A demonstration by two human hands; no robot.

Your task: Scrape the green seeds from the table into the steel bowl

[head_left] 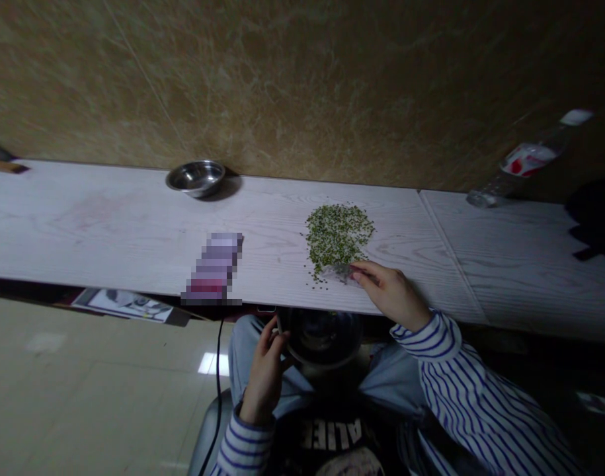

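A loose patch of small green beans or seeds (334, 228) lies spread on the white wood-grain table (272, 264). At its near edge my right hand (389, 291) pinches a greyish, see-through plastic piece (339, 270), whose exact kind I cannot make out. The plastic touches the closest grains. Below the table's front edge, my left hand (270, 363) is closed on the left rim of a dark, shiny bowl (326, 340). That bowl sits between my knees, partly under the tabletop, and its inside is too dim to read.
A small steel bowl (197, 178) stands near the wall, left of the grains. A blurred-out phone-like object (213, 268) lies at the front edge, with a black cable (217, 370) hanging below. To the right, a clear bottle (527, 158) stands near a dark object (597, 218).
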